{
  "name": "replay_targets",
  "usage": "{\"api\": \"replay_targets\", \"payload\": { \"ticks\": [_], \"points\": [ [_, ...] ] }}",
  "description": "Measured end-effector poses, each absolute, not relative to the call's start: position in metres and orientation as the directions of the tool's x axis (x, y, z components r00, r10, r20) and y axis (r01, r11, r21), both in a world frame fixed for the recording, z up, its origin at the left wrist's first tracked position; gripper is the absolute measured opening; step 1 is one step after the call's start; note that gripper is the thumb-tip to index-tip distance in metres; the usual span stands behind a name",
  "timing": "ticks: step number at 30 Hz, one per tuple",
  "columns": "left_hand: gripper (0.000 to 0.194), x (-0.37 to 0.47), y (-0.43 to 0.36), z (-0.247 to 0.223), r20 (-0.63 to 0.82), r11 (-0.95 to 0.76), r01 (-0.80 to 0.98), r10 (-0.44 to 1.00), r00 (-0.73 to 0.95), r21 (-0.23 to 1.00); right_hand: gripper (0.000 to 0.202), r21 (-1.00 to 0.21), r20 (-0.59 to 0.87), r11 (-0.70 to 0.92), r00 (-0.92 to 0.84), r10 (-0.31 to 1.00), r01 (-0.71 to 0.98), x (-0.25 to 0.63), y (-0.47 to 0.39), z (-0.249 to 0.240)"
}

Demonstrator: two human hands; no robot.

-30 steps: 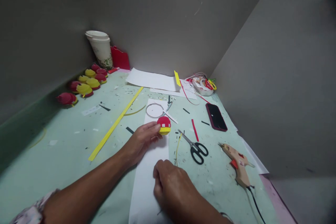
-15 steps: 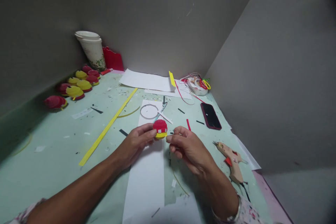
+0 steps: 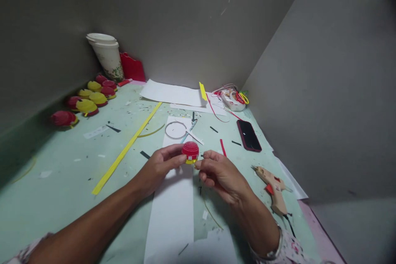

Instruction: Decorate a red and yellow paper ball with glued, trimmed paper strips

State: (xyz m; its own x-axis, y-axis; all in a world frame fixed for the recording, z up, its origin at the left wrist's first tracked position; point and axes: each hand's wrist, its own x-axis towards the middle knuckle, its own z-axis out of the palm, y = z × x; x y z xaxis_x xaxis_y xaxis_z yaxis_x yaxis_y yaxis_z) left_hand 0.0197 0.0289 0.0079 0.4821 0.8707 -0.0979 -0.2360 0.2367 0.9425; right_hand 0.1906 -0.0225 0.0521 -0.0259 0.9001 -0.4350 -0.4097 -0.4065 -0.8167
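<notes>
- Red over yellow, head view: a small dome (image 3: 190, 149), rounded side up, is held above a white paper strip (image 3: 171, 210) lying on the pale green table (image 3: 71, 177). A small whitish patch shows low on its red wall.
- Left hand (image 3: 163, 161): thumb and fingers clamped on the dome's left side, the thumb low, near the colour boundary.
- Right hand (image 3: 221, 172): thumb and forefinger drawn close together at the right of the yellow rim, apparently touching it; whether they grip anything cannot be told.
- Handling (judged): fine rows across the red surface suggest coiled paper strip. The piece should be very light, dry rather than slippery, and fairly stiff around its wall, though the crown could dent or telescope if pressed.
- Hold (judged): a gentle pinch on opposite sides, low on the wall, is best, leaving the crown free and the patch unrubbed.
- Surroundings: similar domes (image 3: 98, 99) stand at far left; a glue gun (image 3: 276, 192) lies to the right.
</notes>
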Motion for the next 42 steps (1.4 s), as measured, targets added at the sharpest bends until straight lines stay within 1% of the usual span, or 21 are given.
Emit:
{"api": "replay_targets", "payload": {
  "ticks": [4,11,19,42],
  "points": [
    [0.039,0.0195,0.0287,0.0089,-0.084,0.221,-0.232,0.87,0.487,0.947,0.036,-0.808,-0.439,-0.411,-0.034,0.898,-0.421,0.1904,-0.0222,0.0511],
    [0.037,0.0182,0.0295,0.006,-0.09,0.234,-0.233,0.861,0.5,0.944,0.032,-0.804,-0.438,-0.416,-0.05,0.898,-0.425,0.1915,-0.0227,0.0473],
    [0.041,0.0182,0.029,0.0089,-0.072,0.212,-0.228,0.862,0.502,0.95,0.031,-0.795,-0.451,-0.419,-0.034,0.892,-0.44,0.1904,-0.022,0.0476],
    [0.037,0.0165,0.0308,0.0054,-0.031,0.18,-0.228,0.844,0.536,0.957,0.033,-0.781,-0.457,-0.426,-0.047,0.888,-0.456,0.1912,-0.0228,0.0471]
  ]
}}
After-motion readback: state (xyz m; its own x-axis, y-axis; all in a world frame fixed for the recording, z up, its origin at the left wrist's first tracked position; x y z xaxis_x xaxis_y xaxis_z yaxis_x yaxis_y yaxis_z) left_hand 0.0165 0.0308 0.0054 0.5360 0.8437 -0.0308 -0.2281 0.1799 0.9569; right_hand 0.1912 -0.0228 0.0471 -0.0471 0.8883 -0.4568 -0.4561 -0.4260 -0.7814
